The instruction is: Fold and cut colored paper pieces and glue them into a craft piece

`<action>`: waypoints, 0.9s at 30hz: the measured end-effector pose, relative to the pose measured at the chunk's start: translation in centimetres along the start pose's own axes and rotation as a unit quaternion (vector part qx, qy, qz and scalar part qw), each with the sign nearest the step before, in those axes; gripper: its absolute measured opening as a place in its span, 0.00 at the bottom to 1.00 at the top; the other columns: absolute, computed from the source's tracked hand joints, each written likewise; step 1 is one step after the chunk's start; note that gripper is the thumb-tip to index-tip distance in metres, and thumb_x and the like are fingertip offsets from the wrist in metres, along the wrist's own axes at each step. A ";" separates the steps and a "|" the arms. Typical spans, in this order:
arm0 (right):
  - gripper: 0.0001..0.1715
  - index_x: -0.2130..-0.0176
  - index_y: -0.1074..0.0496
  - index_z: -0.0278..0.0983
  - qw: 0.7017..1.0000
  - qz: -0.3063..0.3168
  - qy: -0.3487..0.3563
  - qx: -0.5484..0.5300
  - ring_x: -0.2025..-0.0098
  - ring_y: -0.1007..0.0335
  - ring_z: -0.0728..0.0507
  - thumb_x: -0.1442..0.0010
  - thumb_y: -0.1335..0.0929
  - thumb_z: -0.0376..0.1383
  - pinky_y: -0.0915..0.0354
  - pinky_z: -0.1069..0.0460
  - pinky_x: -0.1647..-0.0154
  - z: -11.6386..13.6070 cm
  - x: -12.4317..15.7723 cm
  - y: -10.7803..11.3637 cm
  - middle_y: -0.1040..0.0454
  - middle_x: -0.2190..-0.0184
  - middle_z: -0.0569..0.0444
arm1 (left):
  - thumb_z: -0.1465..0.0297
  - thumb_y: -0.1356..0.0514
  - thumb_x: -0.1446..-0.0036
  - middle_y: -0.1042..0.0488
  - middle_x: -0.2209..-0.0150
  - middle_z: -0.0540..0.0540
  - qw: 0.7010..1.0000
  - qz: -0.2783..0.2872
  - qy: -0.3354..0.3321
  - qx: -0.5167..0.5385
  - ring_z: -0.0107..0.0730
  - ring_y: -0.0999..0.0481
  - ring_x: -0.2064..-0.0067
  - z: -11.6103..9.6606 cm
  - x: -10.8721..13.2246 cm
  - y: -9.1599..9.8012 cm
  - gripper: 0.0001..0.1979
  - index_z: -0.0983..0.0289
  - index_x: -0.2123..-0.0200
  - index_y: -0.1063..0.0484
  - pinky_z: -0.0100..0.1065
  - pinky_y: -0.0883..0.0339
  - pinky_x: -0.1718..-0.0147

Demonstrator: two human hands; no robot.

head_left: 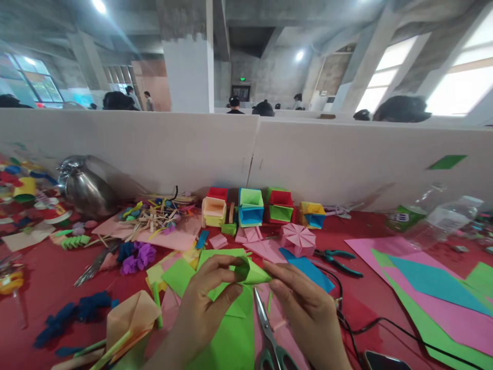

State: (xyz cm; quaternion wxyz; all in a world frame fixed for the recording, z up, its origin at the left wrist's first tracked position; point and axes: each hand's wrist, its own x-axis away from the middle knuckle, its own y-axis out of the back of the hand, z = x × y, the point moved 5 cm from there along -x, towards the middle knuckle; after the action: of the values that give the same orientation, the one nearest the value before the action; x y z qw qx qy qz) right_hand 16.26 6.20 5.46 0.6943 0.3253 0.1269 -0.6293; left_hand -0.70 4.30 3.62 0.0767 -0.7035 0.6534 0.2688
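Between my two hands is a piece of light green paper (256,273), curled and folded, raised over the table. The fingers and thumb of my left hand (211,293) grip its rolled left end. My right hand (306,303) pinches its pointed right end between thumb and fingers. Just below lie scissors (266,321) with grey-green handles, blades pointing away from me. Green paper sheets (227,344) spread under my hands, and pink scraps show around them.
Small coloured paper boxes (251,208) line the white partition (154,149). Pliers (339,257), a black cable (381,321) and large paper sheets (442,288) lie to the right. On the left are a metal jug (88,187), wooden sticks (157,216) and crepe flowers (138,258).
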 end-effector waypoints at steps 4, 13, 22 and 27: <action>0.12 0.60 0.22 0.40 0.993 0.029 -0.112 -0.032 0.60 0.25 0.42 0.45 0.32 0.38 0.28 0.52 0.63 -0.6 0.0 -0.2 0.21 0.63 0.49 | 0.73 0.41 0.45 0.26 0.56 0.58 0.999 0.006 -0.039 -0.028 0.39 0.27 0.53 -0.3 0.1 -0.3 0.04 0.61 0.69 0.27 0.39 0.32 0.56; 0.13 0.62 0.22 0.39 0.969 0.043 -0.214 -0.117 0.66 0.26 0.44 0.49 0.29 0.39 0.29 0.55 0.70 -1.0 0.1 -0.3 0.22 0.67 0.51 | 0.74 0.43 0.43 0.28 0.52 0.58 0.988 0.042 -0.098 -0.111 0.39 0.28 0.50 -0.7 0.6 -0.7 0.06 0.60 0.66 0.26 0.38 0.31 0.54; 0.10 0.67 0.21 0.39 0.963 0.017 -0.226 -0.143 0.68 0.27 0.46 0.54 0.26 0.38 0.30 0.55 0.69 -1.8 0.4 -0.3 0.22 0.69 0.52 | 0.78 0.43 0.44 0.30 0.52 0.59 0.967 0.054 -0.188 -0.166 0.39 0.34 0.45 -1.4 0.9 -1.0 0.07 0.61 0.64 0.28 0.36 0.35 0.52; 0.09 0.64 0.21 0.39 0.980 0.083 -0.158 -0.084 0.66 0.27 0.45 0.46 0.30 0.37 0.30 0.54 0.68 -0.9 0.0 -0.3 0.24 0.69 0.51 | 0.77 0.42 0.45 0.28 0.55 0.56 0.975 0.049 -0.161 -0.144 0.39 0.31 0.48 -1.4 0.8 -0.9 0.07 0.60 0.65 0.28 0.36 0.34 0.54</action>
State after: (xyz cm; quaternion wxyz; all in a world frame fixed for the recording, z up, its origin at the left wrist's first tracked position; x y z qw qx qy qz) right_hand 16.18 6.78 4.66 0.7801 0.1723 0.0406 -0.6000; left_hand 0.53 3.12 4.21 0.0651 -0.6220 0.6205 0.4732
